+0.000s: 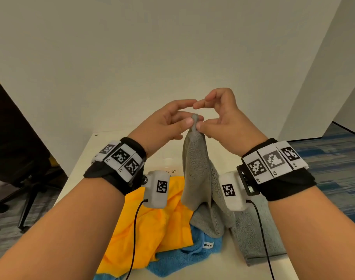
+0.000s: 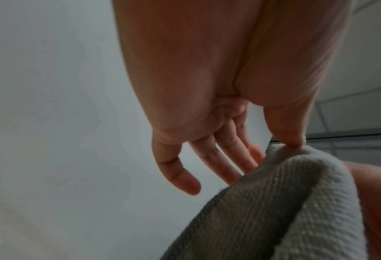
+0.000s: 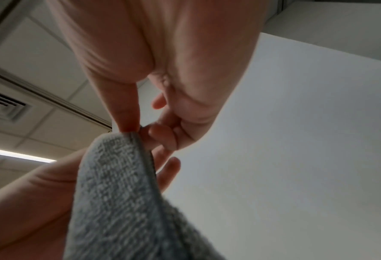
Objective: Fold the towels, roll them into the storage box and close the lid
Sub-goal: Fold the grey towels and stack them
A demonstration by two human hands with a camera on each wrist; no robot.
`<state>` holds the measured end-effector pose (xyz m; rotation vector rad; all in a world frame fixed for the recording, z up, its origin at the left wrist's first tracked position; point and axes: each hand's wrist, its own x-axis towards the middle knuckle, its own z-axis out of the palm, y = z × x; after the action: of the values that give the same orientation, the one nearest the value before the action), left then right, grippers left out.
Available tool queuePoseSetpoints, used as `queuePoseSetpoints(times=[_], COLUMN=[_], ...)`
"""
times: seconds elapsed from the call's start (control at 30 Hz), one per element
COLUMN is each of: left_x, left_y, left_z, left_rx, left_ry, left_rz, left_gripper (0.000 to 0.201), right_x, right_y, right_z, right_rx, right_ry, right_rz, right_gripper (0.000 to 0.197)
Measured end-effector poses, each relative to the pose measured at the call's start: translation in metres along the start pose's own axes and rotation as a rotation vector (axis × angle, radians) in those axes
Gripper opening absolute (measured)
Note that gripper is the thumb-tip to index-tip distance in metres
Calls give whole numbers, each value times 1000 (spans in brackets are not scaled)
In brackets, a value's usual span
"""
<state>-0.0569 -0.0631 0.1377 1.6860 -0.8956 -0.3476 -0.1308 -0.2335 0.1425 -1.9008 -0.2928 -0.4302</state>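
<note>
the task looked barely begun. the grey towel [image 1: 194, 168] hung lifted above the counter [image 1: 85, 158], its top corner pinched from both sides: the left hand [image 1: 168, 122] pressed it with the thumb against a finger behind, the other fingers stretched out loosely, and the right hand [image 1: 223, 118] nipped the same corner between thumb and a curled finger. its lower end draped onto a second grey towel [image 1: 253, 235] lying loosely flat on the counter. a yellow towel [image 1: 158, 223] and a blue towel [image 1: 192, 257] lay crumpled and unfolded beside it, the yellow partly over the blue. the storage box [image 1: 168, 158] was mostly hidden behind the hands; only a pale top with printed letters showed, so whether its lid was on could not be told. folding, rolling, packing and closing all seemed left to do.

the grey towel was soft looped terry with a stitched hem, limp and creased. the blue looked fluffy, with a small white label [image 1: 208, 245]; the yellow looked thinner and smoother.
</note>
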Motion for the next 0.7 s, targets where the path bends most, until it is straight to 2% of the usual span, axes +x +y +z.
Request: queuePoseSetpoints(times=[0.17,0.27,0.37,0.43,0.57,0.7], left_x=[-3,-2,2,5,11,12], left_y=[-3,-1,1,1,0,-1], left_z=[-3,-2,-4,-9,-28,-55], left_rx=[-23,89,140,150,147,148], left_ry=[-15,44,130,219,482,734], left_rz=[-30,-4,50,81,97,83], left_gripper=[35,19,8,7,11,13], right_x=[1,2,2,2,1,0], right_y=[0,1,3,6,19,32], right_z=[0,1,3,5,2,-3], right_rx=[-66,-59,-43,-96,-254,-476], right_ry=[10,51,28,25,10,-32], right_rz=[0,18,56,86,129,172], right_gripper=[48,44,39,32,11,6])
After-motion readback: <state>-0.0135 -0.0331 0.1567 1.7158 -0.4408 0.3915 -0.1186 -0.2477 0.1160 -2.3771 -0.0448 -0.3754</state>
